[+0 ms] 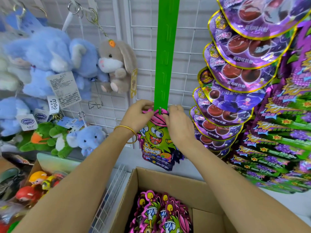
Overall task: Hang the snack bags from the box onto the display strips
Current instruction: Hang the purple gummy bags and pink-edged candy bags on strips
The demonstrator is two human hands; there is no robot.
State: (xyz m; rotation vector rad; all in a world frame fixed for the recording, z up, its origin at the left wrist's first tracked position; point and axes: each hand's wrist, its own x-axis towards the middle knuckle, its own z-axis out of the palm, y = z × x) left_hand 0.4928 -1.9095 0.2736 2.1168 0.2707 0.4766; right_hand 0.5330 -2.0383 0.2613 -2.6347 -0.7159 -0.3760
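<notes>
Sitting nearest is the open cardboard box [168, 179], with a heap of pink-edged snack bags [161, 214] lying in it, so plenty is left to hang. Above it both arms reach out to the strip [165, 56]. The left hand [139, 113], with a gold bangle [127, 130] at the wrist, pinches the top left corner of a bag [156, 137]. The right hand [178, 121] has its fingers curled on the top right corner. Between them they hold the bag's pink top against the lowest part of the green strip, where a small hook [159, 109] pokes through it. I judge it to be just going on or just seated; I cannot tell which. Dark edges behind the bag suggest one or two others there, but they are mostly hidden.

Higher up, the strip's slots are all bare, so this strip is barely begun. To the right, the purple bags [235, 73] hang in full overlapping columns and look finished. Behind everything stands a white wire grid [185, 39], and on its left side hang plush toys [50, 52].
</notes>
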